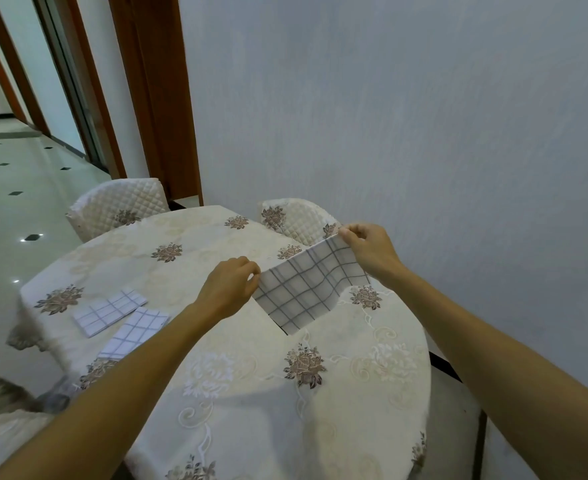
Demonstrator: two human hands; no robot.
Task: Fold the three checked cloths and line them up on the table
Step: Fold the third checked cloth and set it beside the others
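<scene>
**Checked cloth held up between two hands**

Grey-lined white checked cloth [306,285] hung in the air above the bench [251,393], stretched between both hands. The left hand [232,285] pinched its nearer top corner, fingers closed on the fabric; the right hand [368,249] pinched the farther top corner, higher up. The cloth sagged below and between them, clear of the floral tablecloth. Two folded checked cloths, the far folded cloth [109,311] and the near folded cloth [135,332], lay side by side on the bench's left part, well apart from the hands.
</scene>
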